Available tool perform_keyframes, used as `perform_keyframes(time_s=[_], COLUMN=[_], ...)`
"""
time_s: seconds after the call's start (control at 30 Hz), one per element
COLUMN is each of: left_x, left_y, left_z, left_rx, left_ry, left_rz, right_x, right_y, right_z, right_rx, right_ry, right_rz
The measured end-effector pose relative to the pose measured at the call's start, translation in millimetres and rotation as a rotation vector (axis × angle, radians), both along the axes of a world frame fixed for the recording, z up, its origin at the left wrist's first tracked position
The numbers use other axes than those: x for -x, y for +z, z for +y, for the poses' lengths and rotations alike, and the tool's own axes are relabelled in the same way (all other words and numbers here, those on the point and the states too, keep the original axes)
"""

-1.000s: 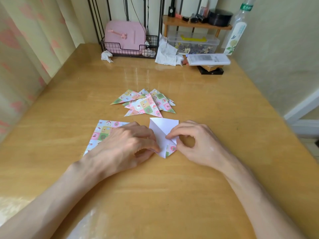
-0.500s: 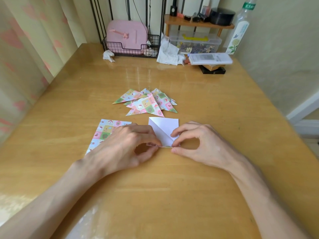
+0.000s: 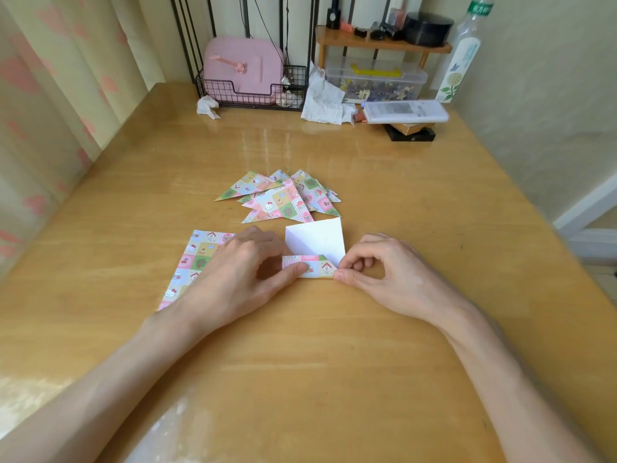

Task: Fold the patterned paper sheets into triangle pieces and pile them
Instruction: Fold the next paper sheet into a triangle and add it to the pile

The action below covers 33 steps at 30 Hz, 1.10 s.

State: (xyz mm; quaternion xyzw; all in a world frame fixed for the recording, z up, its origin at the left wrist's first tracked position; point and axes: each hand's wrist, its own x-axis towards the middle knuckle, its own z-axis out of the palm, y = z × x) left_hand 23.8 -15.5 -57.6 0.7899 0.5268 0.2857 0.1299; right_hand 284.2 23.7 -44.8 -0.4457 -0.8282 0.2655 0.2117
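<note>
At the middle of the counter (image 3: 334,362), the right grip (image 3: 390,272) pinches the near right corner of a paper sheet (image 3: 317,240) between thumb and forefinger, with the other fingers curled in behind. The left grip (image 3: 240,272) has the sheet's left side. Its thumb lies flat on a narrow patterned strip (image 3: 320,266) turned up along the near edge, and its fingers are bent over the paper above. The rest of the sheet lies white side up, with a diagonal crease across it.

Under the left palm lies flat patterned paper (image 3: 197,259), partly covered; whether it is one sheet or several I cannot tell. Just beyond the white sheet is a loose pile of folded triangles (image 3: 283,198), overlapping and fanned out.

Well back by the wall stand a wire basket (image 3: 233,95) holding a pink case (image 3: 240,68), crumpled tissue (image 3: 324,98), a clear box (image 3: 377,78) under a small wooden shelf (image 3: 384,45), a remote (image 3: 404,111) and a tall bottle (image 3: 464,51).
</note>
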Motion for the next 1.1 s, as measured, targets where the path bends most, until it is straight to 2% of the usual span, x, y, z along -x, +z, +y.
perform_keyframes(time_s=[0.33, 0.7, 1.1], left_x=[-6, -10, -12], left_y=[-6, -6, -6], left_z=[3, 5, 7], left_rx=[0.049, -0.02, -0.024], left_ry=[0.144, 0.282, 0.332], left_rz=[-0.032, 0.134, 0.174], right_x=[6, 12, 21], right_y=[-2, -5, 0], right_z=[-3, -5, -11], right_rx=[0.01, 0.0, -0.005], right_ry=[-0.095, -0.182, -0.258], right_rz=[0.011, -0.097, -0.147])
